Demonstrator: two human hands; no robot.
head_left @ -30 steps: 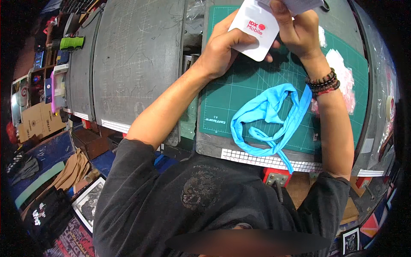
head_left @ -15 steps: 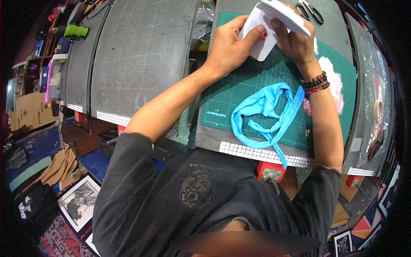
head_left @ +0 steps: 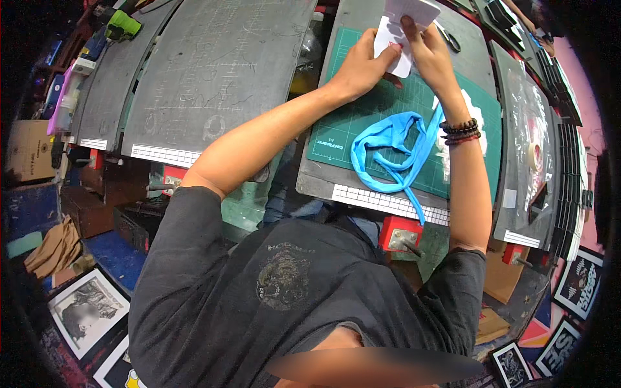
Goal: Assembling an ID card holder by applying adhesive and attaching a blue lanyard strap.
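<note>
Near the far edge of the green cutting mat (head_left: 330, 139), I hold white cards in both hands. My left hand (head_left: 359, 68) pinches a white card (head_left: 402, 66) with a small red mark, its thumb lying on the face. My right hand (head_left: 435, 59) grips white card pieces (head_left: 424, 9) angled above it, thumb on top; whether the two parts are joined I cannot tell. A bright blue cloth strip (head_left: 417, 169) lies loosely coiled on the mat. White and pinkish pieces (head_left: 475, 103) lie partly behind my right wrist. Black-handled scissors (head_left: 451, 40) rest beyond my right hand.
Wide grey boards (head_left: 213, 71) stand to the left. At the right, a board carries clear plastic and a tape roll (head_left: 535, 156). A red bracket (head_left: 401, 233) juts below the front edge. Framed pictures (head_left: 89, 313) are low at the left. Someone's hand (head_left: 548, 47) shows far right.
The view has shifted, bringing more of the right side in. The upper white part, seen edge-on before, now shows its flat face. Both my hands keep their hold.
</note>
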